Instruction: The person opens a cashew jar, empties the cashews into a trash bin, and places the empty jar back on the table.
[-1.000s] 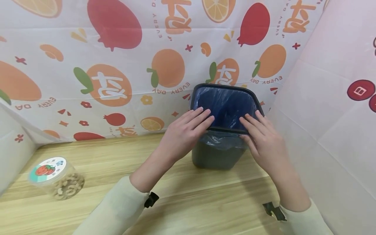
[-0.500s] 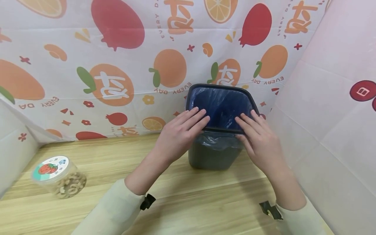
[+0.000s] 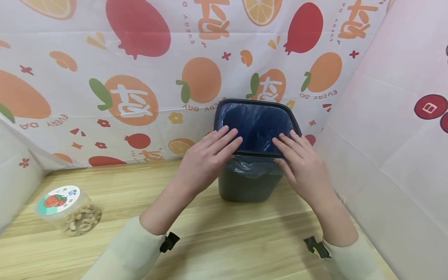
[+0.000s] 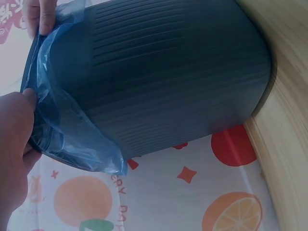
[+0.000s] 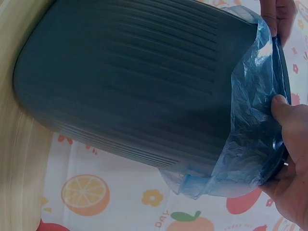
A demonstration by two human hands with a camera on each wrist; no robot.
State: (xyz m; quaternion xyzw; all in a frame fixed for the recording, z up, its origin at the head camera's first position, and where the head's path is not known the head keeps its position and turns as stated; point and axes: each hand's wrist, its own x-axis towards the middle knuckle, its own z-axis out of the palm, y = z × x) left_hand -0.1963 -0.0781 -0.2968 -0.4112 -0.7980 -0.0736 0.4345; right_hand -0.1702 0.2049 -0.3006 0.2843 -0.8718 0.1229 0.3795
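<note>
A dark grey trash can (image 3: 248,188) stands upright on the table, its opening towards me. It is lined with a translucent blue plastic bag (image 3: 252,167), folded outward over the black rim. My left hand (image 3: 204,161) grips the near left part of the rim, fingers over the edge and thumb outside on the bag. On the near right, my right hand (image 3: 305,167) holds the rim the same way. In the left wrist view, the left thumb presses the folded bag (image 4: 72,125) against the rim. The right wrist view has the right hand (image 5: 293,149) gripping rim and bag.
A clear jar (image 3: 75,214) with ring-shaped pieces and a strawberry-printed lid stands on the wood-grain table (image 3: 224,241) at the left. A fruit-printed cloth (image 3: 157,77) hangs close behind the trash can. A pale wall sheet (image 3: 395,155) borders the right side.
The trash can has shifted a little to the left, with both hands moving along on its rim. Their grip looks the same, and the jar has stayed in place.
</note>
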